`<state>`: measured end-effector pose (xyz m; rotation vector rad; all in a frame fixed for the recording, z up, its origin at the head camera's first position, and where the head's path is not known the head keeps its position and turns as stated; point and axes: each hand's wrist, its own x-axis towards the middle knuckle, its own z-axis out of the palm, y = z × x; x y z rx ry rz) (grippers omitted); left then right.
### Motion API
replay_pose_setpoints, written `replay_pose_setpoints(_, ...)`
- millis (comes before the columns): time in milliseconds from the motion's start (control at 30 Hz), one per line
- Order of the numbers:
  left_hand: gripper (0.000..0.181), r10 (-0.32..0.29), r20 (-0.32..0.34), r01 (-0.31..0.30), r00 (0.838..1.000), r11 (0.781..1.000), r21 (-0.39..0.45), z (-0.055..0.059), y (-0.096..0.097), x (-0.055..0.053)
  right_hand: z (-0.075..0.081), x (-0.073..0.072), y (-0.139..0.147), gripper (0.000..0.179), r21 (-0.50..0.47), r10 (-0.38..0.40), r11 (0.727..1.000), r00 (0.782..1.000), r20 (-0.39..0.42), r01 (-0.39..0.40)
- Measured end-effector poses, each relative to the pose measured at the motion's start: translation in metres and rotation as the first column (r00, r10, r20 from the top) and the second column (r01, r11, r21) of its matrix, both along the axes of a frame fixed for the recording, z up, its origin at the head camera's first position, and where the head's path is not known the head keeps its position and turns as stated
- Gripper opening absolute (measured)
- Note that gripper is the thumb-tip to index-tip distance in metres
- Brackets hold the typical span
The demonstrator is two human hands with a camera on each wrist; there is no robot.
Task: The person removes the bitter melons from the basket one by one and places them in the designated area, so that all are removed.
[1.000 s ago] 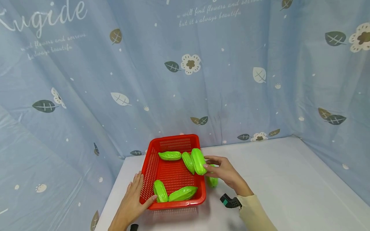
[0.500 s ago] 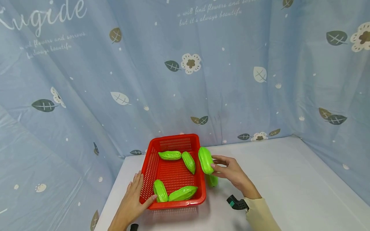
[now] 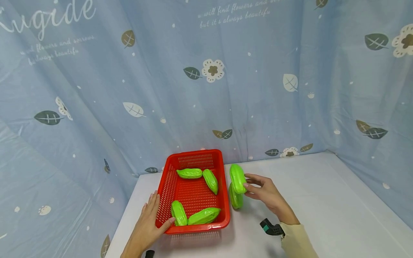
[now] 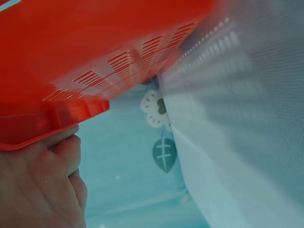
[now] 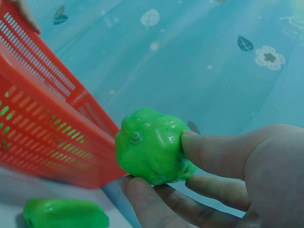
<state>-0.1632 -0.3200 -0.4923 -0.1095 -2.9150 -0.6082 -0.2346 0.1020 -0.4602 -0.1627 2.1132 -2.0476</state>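
In the head view, my right hand (image 3: 267,193) holds a bright green bitter melon (image 3: 237,178) above the table, right of the red basket (image 3: 227,215). The right wrist view shows that bitter melon (image 5: 149,142) end-on, pinched between thumb and fingers. Below and behind it, a second bitter melon (image 3: 236,199) lies on the table beside the basket wall. Several more rest inside the basket, one along its back (image 3: 189,173) and one near its front (image 3: 204,216). My left hand (image 3: 145,222) rests on the basket's front left corner, fingers straight along the side and thumb over the rim.
The white table (image 3: 309,200) extends to the right of the basket. A blue patterned curtain (image 3: 251,89) rises along the back and both sides. Black wrist devices hang at both wrists, the right one (image 3: 272,228) near a beige sleeve (image 3: 297,240).
My right hand has carried the held bitter melon rightward, from over the basket's right rim to above the table. The left hand and the basket have stayed in place.
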Motion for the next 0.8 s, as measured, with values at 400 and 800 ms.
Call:
replay_pose_setpoints(400, 0.105, -0.011, -0.027, 0.011, 1.000, 1.000, 0.004, -0.004, -0.001, 0.001, -0.013, 0.003, 0.015, 0.057, 0.024, -0.036, 0.999, 0.999, -0.001, 0.036)
replay_pose_setpoints(800, 0.106, 0.000, -0.008, 0.000, 1.000, 1.000, 0.018, -0.002, 0.000, 0.001, -0.027, 0.004, 0.022, 0.059, 0.062, -0.053, 0.997, 0.999, 0.008, 0.053)
